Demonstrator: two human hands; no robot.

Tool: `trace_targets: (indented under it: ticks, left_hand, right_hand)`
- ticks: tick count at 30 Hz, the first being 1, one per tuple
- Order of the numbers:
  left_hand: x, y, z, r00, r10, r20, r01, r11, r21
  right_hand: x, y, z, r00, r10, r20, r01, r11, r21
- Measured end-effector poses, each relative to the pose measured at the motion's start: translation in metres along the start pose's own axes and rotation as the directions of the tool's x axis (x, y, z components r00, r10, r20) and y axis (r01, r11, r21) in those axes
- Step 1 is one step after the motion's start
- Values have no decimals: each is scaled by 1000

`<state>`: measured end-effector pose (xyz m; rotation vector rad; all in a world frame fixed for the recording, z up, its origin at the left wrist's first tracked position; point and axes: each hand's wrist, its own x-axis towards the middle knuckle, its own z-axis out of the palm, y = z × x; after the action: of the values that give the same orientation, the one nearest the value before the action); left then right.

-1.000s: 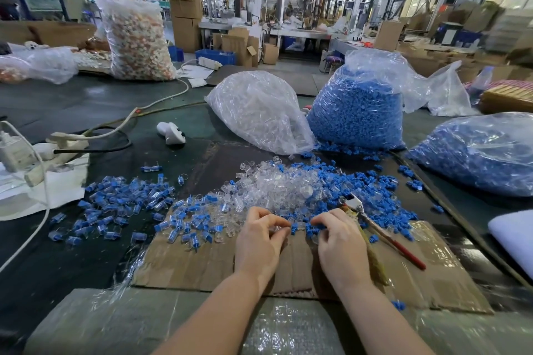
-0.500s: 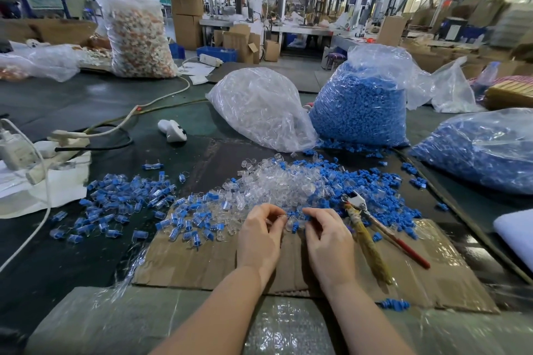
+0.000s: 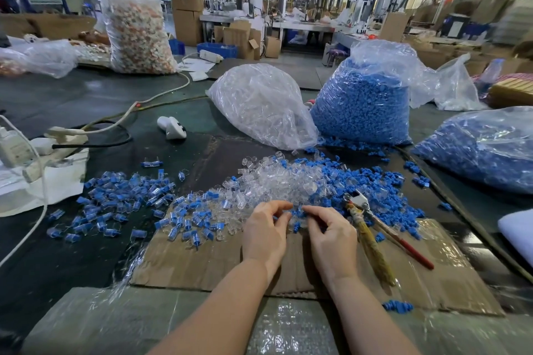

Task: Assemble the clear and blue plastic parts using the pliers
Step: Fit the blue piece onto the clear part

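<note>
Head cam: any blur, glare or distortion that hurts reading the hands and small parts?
Head view: strong wide-angle bend, with table edges and far bags curving. The far right background is smeared; the centre is sharper. Glare sits on the bubble wrap at the near edge and on the clear bag. The left hand and right hand are evenly lit, but the clear parts merge into one pile.

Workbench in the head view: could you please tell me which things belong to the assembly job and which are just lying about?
For the job:
- loose clear parts
- loose blue parts
- pliers, lying beside the right hand
- left hand
- assembled pieces

Just lying about:
- white handheld device
- power strip
- bag of orange-and-white bits
</note>
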<state>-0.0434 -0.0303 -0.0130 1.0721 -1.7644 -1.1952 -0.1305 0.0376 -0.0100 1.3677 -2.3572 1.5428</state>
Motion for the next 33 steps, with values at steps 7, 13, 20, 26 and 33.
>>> trace_targets:
  ticks: [7, 13, 20, 26, 33]
  left_hand:
    - [1, -5, 2, 999, -50, -11, 49, 995, -92]
    - [0, -9, -2, 999, -53, 2, 52, 984, -170]
    - [-4, -7, -5, 998, -48, 49, 57, 973, -222]
    - [-6, -5, -6, 998, -38, 50, 48, 975, -216]
    - [-8, -6, -7, 996, -25, 84, 42, 977, -209]
  right_hand:
    - [-4, 2, 2, 1000, 29, 3, -29, 998, 51]
    - [-6, 3, 3, 999, 10, 52, -12, 999, 44]
    - [-7, 1, 2, 995, 1, 103, 4, 999, -53]
    - [-9, -2, 2, 995, -30, 94, 44, 986, -160]
    - [-9, -1, 3, 991, -39, 130, 66, 976, -207]
